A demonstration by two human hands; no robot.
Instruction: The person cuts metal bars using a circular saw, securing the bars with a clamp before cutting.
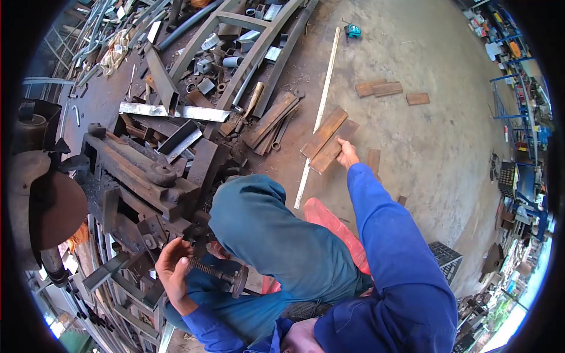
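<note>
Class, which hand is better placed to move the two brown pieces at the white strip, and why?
Probably the right hand: it touches the edge of one brown piece. The left hand is by the screw, across the bent knee from both pieces.

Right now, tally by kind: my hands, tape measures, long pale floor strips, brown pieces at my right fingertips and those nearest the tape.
Left hand, right hand: 2
Tape measure: 1
Long pale strip: 1
Nearer brown pieces: 2
Farther brown pieces: 3
Total: 9
</note>
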